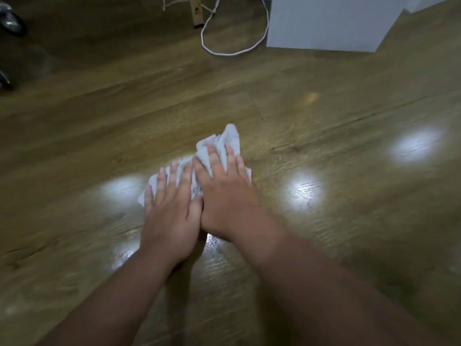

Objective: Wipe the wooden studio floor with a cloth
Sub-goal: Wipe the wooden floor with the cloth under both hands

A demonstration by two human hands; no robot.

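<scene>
A crumpled pale grey cloth (230, 138) lies on the wooden floor (324, 221) in the middle of the head view. My left hand (172, 211) presses flat on the cloth's near left part, fingers spread. My right hand (224, 193) lies beside it, palm down on the cloth's right part, with its fingers reaching toward the far end. The two hands touch at the thumbs. Most of the cloth is hidden under them. The picture is blurred by motion.
A white cabinet (331, 23) stands at the far right, with a looped white cable (224, 49) on the floor beside it. A wooden leg (196, 11) stands behind the cable. Dark chair castors (11, 23) sit at the far left. Bright lamp reflections (304, 191) shine on the floor.
</scene>
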